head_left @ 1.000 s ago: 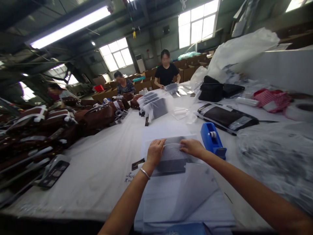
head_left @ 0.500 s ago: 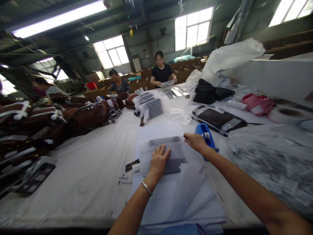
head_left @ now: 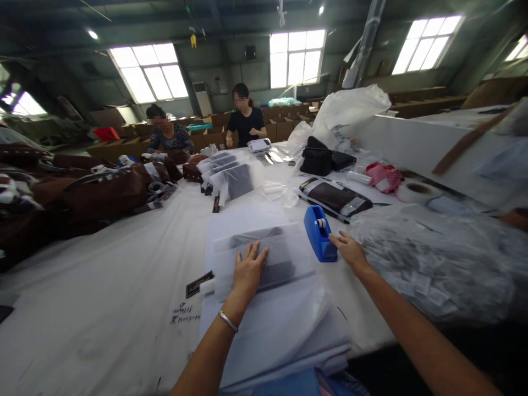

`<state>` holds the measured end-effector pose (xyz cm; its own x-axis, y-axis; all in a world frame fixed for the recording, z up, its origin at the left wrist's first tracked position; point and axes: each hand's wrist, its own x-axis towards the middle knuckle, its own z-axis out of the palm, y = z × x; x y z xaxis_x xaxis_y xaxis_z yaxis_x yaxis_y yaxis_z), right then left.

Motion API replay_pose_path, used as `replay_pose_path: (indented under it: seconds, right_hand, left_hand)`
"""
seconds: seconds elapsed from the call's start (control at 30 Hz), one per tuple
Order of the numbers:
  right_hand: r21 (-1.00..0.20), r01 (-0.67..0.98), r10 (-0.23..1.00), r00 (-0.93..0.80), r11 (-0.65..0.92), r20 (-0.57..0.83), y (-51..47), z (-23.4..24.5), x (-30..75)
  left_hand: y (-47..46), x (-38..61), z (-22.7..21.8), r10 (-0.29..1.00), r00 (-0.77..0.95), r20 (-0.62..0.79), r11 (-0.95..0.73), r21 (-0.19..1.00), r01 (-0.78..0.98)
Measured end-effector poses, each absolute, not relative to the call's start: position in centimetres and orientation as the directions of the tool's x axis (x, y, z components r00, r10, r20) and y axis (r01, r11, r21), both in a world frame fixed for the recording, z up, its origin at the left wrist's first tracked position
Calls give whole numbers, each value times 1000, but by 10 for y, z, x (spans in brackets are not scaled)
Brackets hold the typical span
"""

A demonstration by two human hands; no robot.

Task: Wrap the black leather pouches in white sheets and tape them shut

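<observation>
Loose white sheets (head_left: pixel 272 324) lie in overlapping layers at the near edge of a white-covered bench (head_left: pixel 124 286). Just beyond, in the middle, a flat dark item (head_left: pixel 280 246) lies under a translucent wrapping sheet (head_left: pixel 226 278), with a black lettered tag (head_left: pixel 199 284) at its left. The item looks light and fairly firm, while the wrap seems thin, slippery and easy to crease; the packet would probably be best held by its two short ends, with a flat palm keeping the layers together. The left hand (head_left: pixel 247 269) rests palm down on it, fingers spread, grasping nothing, the forearm reaching up from the lower edge. The right hand (head_left: pixel 348 250) reaches in from the lower right, fingers loosely extended toward a blue tape dispenser (head_left: pixel 315 234); they meet its right side in view, but whether they touch is unclear. The dispenser looks solid and stiff, easiest to steady by its body. Right of this hand is a heap of clear plastic (head_left: pixel 433 258). Farther back lie a dark brown flat bag (head_left: pixel 330 195) and more wrapped dark pieces (head_left: pixel 239 181). Beyond them, a co-worker in black (head_left: pixel 246 124) stands across the bench.
</observation>
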<state>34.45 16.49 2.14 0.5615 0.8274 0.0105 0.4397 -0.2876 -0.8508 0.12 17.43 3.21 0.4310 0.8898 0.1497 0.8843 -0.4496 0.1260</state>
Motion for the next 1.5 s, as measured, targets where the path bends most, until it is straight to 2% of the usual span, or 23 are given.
replay_pose_path:
  seconds: [0.2, 0.37, 0.43, 0.5, 0.6, 0.67, 0.83, 0.93, 1.0, 1.03, 1.1, 1.13, 1.2, 1.27, 1.33, 1.5]
  right_hand:
    - [-940, 251, 783, 622, -230, -25, 180, 12, 333]
    - [-971, 237, 690, 706, -19, 159, 154, 23, 311]
    - [-980, 197, 669, 724, 36, 171, 136, 25, 302]
    - [-996, 84, 672, 736, 33, 84, 120, 24, 294]
    - [-987, -160, 711, 693, -16, -124, 107, 12, 291]
    - [-968, -243, 739, 639, -67, -212, 106, 0, 295]
    - [-985, -82, 768, 617, -152, -170, 110, -24, 317]
    - [-980, 45, 785, 606, -194, -128, 101, -20, 335]
    - [-932, 336, 862, 504, -133, 59, 91, -5, 347]
    - [-856, 515, 907, 382, -50, 177, 87, 6, 352]
    - [-604, 775, 940, 40, 186, 340, 84, 32, 358]
    - [-484, 824, 925, -118, 294, 360, 86, 45, 359]
    - [-299, 830, 867, -370, 470, 335, 98, 71, 355]
    - [-186, 777, 790, -544, 602, 283, 119, 91, 344]
    - [-158, 706, 720, -651, 691, 242, 145, 103, 326]
    - [-234, 569, 608, -779, 788, 152, 216, 108, 272]
  left_hand:
    - [173, 0, 30, 892, 423, 160, -443, 122, 888]
    - [173, 0, 29, 887, 430, 169, -451, 115, 885]
    - [173, 0, 30, 886, 432, 169, -453, 107, 885]
    - [172, 1, 30, 885, 433, 173, -453, 99, 886]
    - [172, 1, 28, 884, 433, 176, -453, 91, 887]
    - [173, 0, 28, 883, 436, 172, -455, 88, 886]
    - [175, 0, 26, 884, 437, 165, -453, 81, 888]
    - [176, -1, 23, 881, 439, 175, -458, 86, 885]
    - [176, -1, 22, 874, 448, 188, -469, 87, 879]
    - [176, -1, 21, 870, 452, 196, -475, 86, 876]
    - [176, -2, 20, 866, 455, 210, -479, 85, 873]
    - [176, -2, 20, 865, 454, 215, -479, 87, 873]
    - [176, -2, 20, 864, 452, 223, -480, 94, 872]
    - [176, -2, 20, 863, 450, 229, -481, 103, 871]
    - [176, -2, 20, 865, 447, 227, -479, 112, 871]
    - [176, -1, 22, 876, 436, 206, -465, 122, 877]
